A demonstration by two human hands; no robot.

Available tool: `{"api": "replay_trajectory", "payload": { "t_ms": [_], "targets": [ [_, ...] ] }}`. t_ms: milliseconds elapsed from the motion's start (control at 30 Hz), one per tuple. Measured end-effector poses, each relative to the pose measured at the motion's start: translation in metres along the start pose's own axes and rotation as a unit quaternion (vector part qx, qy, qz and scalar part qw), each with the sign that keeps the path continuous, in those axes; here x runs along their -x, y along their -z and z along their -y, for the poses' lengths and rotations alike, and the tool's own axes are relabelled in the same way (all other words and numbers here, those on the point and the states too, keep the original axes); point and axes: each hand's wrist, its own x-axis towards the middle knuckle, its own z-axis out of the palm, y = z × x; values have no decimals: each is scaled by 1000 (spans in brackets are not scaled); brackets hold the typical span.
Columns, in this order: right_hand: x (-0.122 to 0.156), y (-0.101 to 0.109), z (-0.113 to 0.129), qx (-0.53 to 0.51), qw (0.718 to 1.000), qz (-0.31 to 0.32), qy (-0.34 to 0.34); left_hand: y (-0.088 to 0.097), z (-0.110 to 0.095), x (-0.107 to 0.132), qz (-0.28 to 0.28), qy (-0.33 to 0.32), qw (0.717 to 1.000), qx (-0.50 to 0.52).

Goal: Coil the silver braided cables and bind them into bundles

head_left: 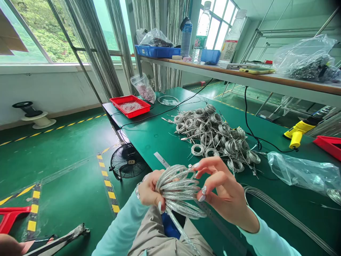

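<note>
A coil of silvery braided cable [178,192] is held between both hands above the near edge of the green table [157,137]. My left hand [149,191] grips the coil's left side with fingers wrapped round it. My right hand [223,190] pinches the coil's right side, fingertips at its top and middle. A loose tail of the cable runs down toward my lap. Behind the hands lies a pile of several finished coils [214,137].
A steel ruler [161,159] lies at the table edge. A red tray [130,105], plastic bags [303,173], a yellow tool [297,132] and black cords sit on the table. A floor fan [126,162] stands below. A shelf [239,75] holds bottles and bins.
</note>
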Motion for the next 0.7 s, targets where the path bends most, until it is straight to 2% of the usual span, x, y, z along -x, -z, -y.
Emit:
{"api": "replay_trajectory", "payload": {
  "t_ms": [100,233,300,400,467,500,567,600,633,700],
  "targets": [
    [0,3,4,-22,998,36,-44,-2,1,3,-8,1,997,80],
    [1,6,10,-13,991,91,-94,-7,2,10,-83,78,986,120],
    [2,5,7,5,992,67,-109,-8,1,10,-94,103,979,148],
    [2,9,-1,13,989,-4,-147,-5,-1,4,-89,119,973,178],
    [3,21,-6,-65,977,-17,-202,-2,-1,-2,-108,116,973,166],
    [4,30,-7,-132,961,-2,-242,0,-1,-4,-127,118,973,155],
    [7,52,-7,-258,908,56,-326,5,-1,-7,-180,143,965,124],
    [9,63,-6,-275,888,86,-358,8,0,-7,-207,164,958,109],
    [12,73,-5,-259,882,110,-379,11,1,-7,-229,186,950,101],
    [19,87,-5,-158,891,133,-405,15,4,-4,-256,221,935,111]
  ]
}}
